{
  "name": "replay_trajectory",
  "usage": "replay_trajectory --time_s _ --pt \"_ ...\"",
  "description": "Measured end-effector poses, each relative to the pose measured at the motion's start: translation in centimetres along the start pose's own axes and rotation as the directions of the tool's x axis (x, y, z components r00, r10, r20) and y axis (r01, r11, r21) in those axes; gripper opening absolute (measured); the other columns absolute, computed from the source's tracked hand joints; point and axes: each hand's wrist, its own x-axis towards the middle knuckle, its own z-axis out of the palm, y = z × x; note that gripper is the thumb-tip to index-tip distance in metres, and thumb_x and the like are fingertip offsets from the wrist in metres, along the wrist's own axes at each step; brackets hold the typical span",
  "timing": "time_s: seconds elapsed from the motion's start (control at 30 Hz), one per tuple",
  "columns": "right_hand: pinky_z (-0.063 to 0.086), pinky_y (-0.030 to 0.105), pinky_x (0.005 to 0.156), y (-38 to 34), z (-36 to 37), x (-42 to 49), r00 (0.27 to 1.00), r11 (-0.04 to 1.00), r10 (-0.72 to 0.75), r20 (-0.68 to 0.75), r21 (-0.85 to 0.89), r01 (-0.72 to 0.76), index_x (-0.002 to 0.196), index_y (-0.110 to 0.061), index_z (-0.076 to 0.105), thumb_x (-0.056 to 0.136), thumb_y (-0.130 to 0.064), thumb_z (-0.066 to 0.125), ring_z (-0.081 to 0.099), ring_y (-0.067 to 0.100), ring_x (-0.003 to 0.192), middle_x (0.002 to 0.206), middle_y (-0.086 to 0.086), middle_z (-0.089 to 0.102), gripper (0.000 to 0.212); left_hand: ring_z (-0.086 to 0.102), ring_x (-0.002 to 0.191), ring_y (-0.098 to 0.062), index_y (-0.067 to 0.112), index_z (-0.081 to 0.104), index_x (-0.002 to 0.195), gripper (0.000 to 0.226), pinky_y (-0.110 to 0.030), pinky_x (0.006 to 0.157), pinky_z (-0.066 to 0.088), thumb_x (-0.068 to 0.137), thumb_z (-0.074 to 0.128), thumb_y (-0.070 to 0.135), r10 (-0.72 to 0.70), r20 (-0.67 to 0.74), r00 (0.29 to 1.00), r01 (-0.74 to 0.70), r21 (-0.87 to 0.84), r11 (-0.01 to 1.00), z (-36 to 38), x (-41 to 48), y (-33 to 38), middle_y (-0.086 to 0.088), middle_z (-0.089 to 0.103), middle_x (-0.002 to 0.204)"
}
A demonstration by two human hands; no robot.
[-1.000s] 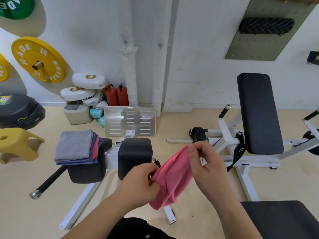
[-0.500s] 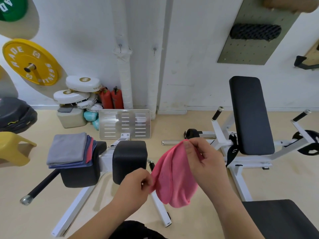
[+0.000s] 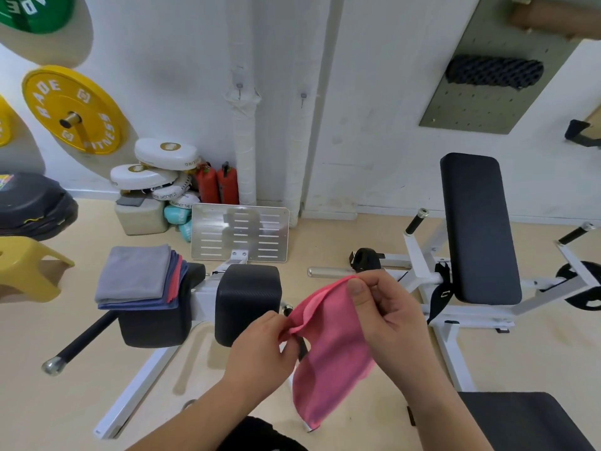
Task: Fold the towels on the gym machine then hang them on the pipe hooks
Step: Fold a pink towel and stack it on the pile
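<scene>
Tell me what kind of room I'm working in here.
Most likely a small gym: a wall-mounted yellow weight plate, a black padded bench, and a stack of white pads.

Bright, even, diffuse room light. Yellow weight plate [image 3: 73,109] throws a soft shadow on the white wall [image 3: 374,92]. Mild sheen on the metal footplate [image 3: 240,234]. Wide-angle bending at edges; corners slightly soft.
</scene>
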Motion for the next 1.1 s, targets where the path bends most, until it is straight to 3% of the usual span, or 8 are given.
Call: replay_trajectory --time_s 0.13,0.27,0.5,0.6,0.7,0.8,0.9,1.1 --pt "0.044 0.008 0.064 1.1 -1.2 0.6 0.99 0.997 0.069 -0.121 -0.022 -0.072 0.087 -0.026 0.068 0.101 -0.024 0.06 0.059 -0.005 0.068 0.069 -0.016 0.065 0.016 0.058 0.08 -0.004 0.031 0.066 0.086 0.015 -0.031 0.068 0.054 0.082 0.056 0.021 0.003 -0.015 1.0 -0.004 -0.026 1.0 -0.7 0.5 -1.1 0.015 0.059 0.085" --pt "0.044 0.026 0.069 3.9 -2.9 1.2 0.964 0.982 0.155 -0.216 -0.07 -0.174 0.087 -0.032 0.068 0.102 -0.03 0.057 0.058 0.006 0.07 0.077 -0.001 0.067 0.019 0.061 0.086 0.001 0.029 0.078 0.09 0.022 -0.016 0.073 0.051 0.086 0.069 0.009 0.044 0.036 0.998 -0.042 -0.063 0.997 -2.4 1.1 -2.6 0.018 0.064 0.086" --pt "0.045 0.03 0.073 6.0 -3.9 2.2 0.941 0.972 0.191 -0.28 -0.077 -0.221 0.089 -0.033 0.067 0.105 -0.028 0.053 0.06 0.009 0.077 0.076 -0.007 0.067 0.022 0.063 0.08 -0.004 0.036 0.061 0.089 0.021 -0.025 0.074 0.058 0.086 0.076 0.021 0.049 0.169 0.984 -0.055 0.03 0.998 -6.3 2.5 -3.9 0.017 0.065 0.084" --pt "0.044 0.031 0.072 5.9 -4.0 2.7 0.933 0.973 0.196 -0.302 -0.059 -0.223 0.091 -0.031 0.067 0.105 -0.03 0.051 0.059 0.014 0.078 0.072 -0.013 0.064 0.021 0.061 0.089 -0.003 0.039 0.063 0.105 0.026 -0.019 0.078 0.054 0.09 0.071 0.019 0.064 0.222 0.973 -0.079 0.061 0.995 -8.1 3.4 -3.5 0.017 0.063 0.095" --pt "0.043 0.032 0.07 5.8 -3.7 2.9 0.915 0.973 0.201 -0.35 -0.037 -0.227 0.092 -0.03 0.065 0.106 -0.031 0.049 0.057 0.015 0.077 0.07 -0.013 0.061 0.021 0.061 0.09 -0.002 0.039 0.069 0.098 0.022 -0.021 0.081 0.053 0.093 0.066 0.018 0.008 0.268 0.963 -0.029 0.075 0.997 -8.9 3.5 -3.6 0.015 0.064 0.097" --pt "0.041 0.031 0.068 6.0 -3.8 2.6 0.901 0.97 0.211 -0.379 -0.033 -0.241 0.092 -0.03 0.063 0.107 -0.034 0.048 0.055 0.014 0.077 0.069 -0.015 0.059 0.022 0.065 0.072 0.001 0.031 0.074 0.095 0.02 -0.02 0.067 0.048 0.098 0.064 0.014 -0.1 0.216 0.971 0.155 -0.259 0.953 -10.1 2.9 -3.4 0.011 0.071 0.085" --pt "0.043 0.031 0.07 6.2 -3.7 2.3 0.89 0.961 0.246 -0.384 -0.02 -0.274 0.092 -0.03 0.063 0.106 -0.036 0.047 0.057 0.016 0.082 0.083 0.0 0.064 0.022 0.053 0.044 0.0 0.009 0.072 0.098 0.014 -0.018 0.045 0.039 0.101 0.059 0.01 -0.23 0.155 0.961 0.277 -0.58 0.766 -11.0 2.7 -3.3 0.014 0.061 0.058" --pt "0.041 0.034 0.066 6.8 -1.2 2.2 0.889 0.93 0.35 -0.296 -0.001 -0.367 0.094 -0.027 0.065 0.106 -0.038 0.048 0.053 0.019 0.078 0.1 0.024 0.064 0.023 0.058 0.058 -0.012 0.015 0.074 0.092 0.01 -0.027 0.051 0.052 0.097 0.069 0.022 -0.385 0.064 0.921 0.347 -0.587 0.731 -10.2 2.6 -4.4 0.002 0.067 0.065"
